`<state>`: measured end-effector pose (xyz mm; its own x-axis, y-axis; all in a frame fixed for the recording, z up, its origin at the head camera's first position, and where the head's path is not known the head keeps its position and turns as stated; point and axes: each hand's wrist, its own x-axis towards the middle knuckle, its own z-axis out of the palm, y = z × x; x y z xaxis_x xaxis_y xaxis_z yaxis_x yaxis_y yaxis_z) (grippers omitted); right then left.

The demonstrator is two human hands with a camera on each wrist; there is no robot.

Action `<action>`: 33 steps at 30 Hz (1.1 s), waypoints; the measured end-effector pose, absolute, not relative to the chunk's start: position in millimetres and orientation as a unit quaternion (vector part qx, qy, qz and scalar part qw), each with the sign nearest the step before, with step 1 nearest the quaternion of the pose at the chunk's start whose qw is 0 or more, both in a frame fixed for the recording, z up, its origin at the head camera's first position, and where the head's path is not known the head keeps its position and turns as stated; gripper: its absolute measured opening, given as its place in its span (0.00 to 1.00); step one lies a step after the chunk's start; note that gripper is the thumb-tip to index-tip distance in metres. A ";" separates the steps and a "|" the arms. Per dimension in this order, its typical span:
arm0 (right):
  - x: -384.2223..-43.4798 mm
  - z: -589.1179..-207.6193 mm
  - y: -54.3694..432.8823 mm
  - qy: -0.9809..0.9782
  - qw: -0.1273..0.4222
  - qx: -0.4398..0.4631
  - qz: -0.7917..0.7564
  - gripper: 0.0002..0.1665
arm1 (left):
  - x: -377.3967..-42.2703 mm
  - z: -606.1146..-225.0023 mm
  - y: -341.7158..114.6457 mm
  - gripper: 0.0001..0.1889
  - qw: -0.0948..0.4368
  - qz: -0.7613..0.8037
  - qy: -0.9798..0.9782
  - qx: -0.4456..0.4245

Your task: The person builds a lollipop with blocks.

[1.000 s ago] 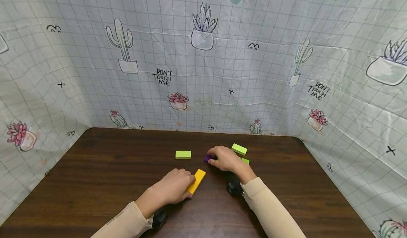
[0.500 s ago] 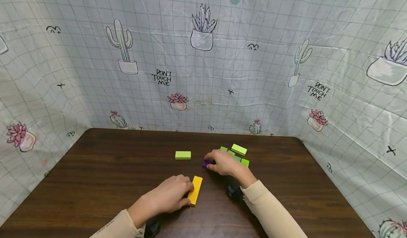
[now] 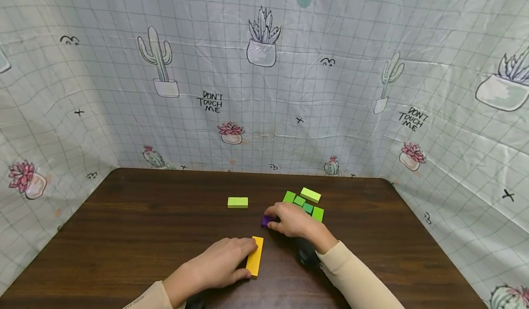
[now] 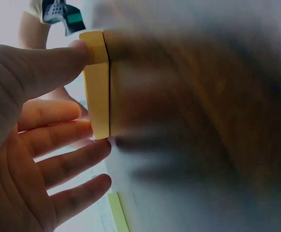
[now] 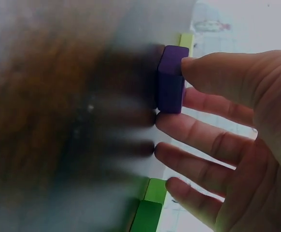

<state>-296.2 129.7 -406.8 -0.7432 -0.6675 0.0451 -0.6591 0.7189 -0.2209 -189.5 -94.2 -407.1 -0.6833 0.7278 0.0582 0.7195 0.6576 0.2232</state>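
left grip: pinching the yellow block by its ends
yellow block: on the dark counter, nearer the person than the purple block
right grip: pinching the purple block, also on the counter
green blocks: just beyond the right grip, partly hidden
pale green block: farther back, left of the purple block

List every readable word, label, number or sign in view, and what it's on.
"DON'T TOUCH ME": left slogan on the cloth backdrop.
"DON'T TOUCH ME": right slogan, same cloth, slanted.
"X": several black marks, same cloth.
Left sleeve: lettering, too small to read.
Yellow block, purple block: none on visible faces.
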 end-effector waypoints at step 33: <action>-276.5 -411.5 129.1 0.899 0.025 -0.416 -0.132 0.16 | -176.9 -408.0 -85.9 0.31 0.026 0.085 0.924 0.371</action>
